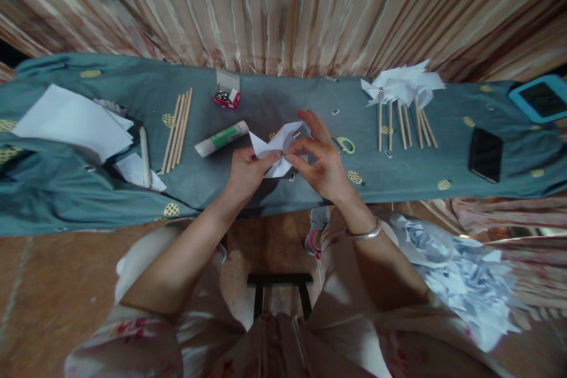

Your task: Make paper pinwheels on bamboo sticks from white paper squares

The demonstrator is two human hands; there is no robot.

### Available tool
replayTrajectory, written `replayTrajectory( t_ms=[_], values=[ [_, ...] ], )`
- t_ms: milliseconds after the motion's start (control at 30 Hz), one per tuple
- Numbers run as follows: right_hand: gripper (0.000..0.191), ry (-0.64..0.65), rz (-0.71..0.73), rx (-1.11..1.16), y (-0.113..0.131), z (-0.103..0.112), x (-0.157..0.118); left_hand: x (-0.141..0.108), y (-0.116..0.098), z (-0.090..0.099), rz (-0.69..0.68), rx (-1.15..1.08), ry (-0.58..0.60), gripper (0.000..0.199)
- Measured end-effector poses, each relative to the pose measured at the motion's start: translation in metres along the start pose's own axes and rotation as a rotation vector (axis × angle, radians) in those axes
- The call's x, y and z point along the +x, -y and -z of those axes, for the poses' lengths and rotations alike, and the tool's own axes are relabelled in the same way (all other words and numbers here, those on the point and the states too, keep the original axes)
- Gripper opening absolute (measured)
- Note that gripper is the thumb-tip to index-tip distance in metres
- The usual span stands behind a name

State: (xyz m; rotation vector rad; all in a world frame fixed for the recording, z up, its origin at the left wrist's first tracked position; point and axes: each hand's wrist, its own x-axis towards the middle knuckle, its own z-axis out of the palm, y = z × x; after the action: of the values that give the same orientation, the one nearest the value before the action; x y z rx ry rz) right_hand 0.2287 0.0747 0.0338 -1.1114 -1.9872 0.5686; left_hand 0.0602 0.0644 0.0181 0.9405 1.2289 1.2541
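A white paper pinwheel (280, 139) is held over the table in front of me, its folded blades spread out. My left hand (247, 170) grips its left side, the thumb pressed near the middle. At the pinwheel's centre, the thumb and index finger of my right hand (324, 166) are pinched together, with the other fingers raised. Whether a small pin sits between those fingertips I cannot tell. A large glue stick (222, 138) lies just left of the pinwheel. Scissors with pale green handles (345, 145) are partly hidden behind my right hand.
Behind the glue stick stands an open red box of metal pins (225, 96). Wooden sticks (177, 130), paper sheets (73, 121) and a white pen-like rod (144, 156) lie left. Pinwheels on sticks (405, 85) and a black phone (485, 155) lie right. A bag of folded paper (469, 277) stands below.
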Motion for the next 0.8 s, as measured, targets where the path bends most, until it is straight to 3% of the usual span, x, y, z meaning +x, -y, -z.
replayTrajectory(
  t_ms=[433,800],
  values=[
    [0.007,0.0,-0.004,-0.015,-0.0035,-0.0016,-0.0009,-0.0007,-0.0013,-0.0017,0.018,-0.001,-0.025,0.023],
    [0.001,0.009,-0.109,0.06,-0.0035,-0.0076,0.003,0.0023,0.0019,0.0027,0.025,-0.059,-0.009,0.023]
  ],
)
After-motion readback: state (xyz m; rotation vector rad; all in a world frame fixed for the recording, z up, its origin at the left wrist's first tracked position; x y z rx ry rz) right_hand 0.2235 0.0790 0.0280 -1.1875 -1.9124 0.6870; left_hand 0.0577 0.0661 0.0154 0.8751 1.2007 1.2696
